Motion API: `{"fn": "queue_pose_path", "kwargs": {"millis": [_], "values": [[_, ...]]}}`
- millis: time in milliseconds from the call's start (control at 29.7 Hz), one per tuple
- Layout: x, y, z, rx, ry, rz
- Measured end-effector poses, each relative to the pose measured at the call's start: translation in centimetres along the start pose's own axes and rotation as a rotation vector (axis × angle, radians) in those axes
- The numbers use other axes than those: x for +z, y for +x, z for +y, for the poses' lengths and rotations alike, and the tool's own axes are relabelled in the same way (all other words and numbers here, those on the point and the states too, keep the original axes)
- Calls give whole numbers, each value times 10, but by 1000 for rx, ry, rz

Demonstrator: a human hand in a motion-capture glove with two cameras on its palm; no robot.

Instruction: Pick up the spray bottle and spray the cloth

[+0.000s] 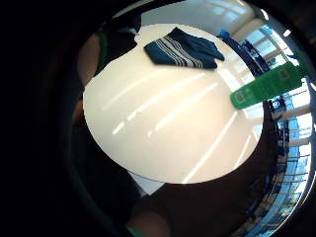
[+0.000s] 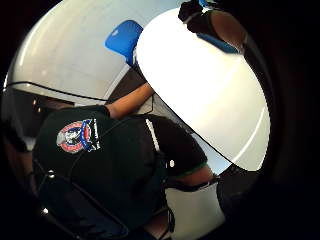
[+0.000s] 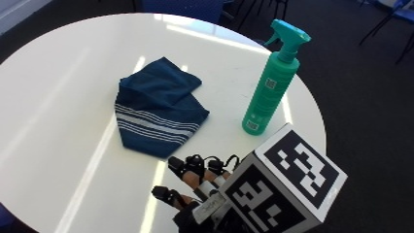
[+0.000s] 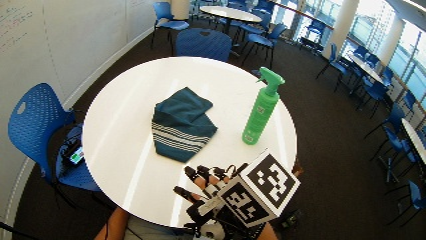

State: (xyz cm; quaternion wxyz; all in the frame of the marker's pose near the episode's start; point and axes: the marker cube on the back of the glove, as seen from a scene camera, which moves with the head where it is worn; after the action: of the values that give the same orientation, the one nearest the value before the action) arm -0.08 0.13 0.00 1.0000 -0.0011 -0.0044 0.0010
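Right now the gloved right hand hovers over the near edge of the round white table, with its fingers stretched out fairly straight toward the middle, so the grip is open and holds nothing. It touches neither the cloth nor the bottle.

Just beyond the fingertips lies the cloth, a dark teal piece with a band of white stripes at its near end, loosely folded and flat on the table. To the right of it, well clear of the cloth, the green spray bottle stands upright near the table's right edge, with its trigger head at the top.

From the little finger side of the palm, the cloth and part of the bottle show across the white tabletop. A blue chair stands beside the table.
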Motion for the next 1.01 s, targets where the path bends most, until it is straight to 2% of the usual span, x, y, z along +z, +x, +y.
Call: {"fn": "queue_pose_path", "kwargs": {"millis": [572, 1009], "values": [[2, -1, 1, 8, 3, 4], [-3, -4, 1, -29, 71, -22]]}}
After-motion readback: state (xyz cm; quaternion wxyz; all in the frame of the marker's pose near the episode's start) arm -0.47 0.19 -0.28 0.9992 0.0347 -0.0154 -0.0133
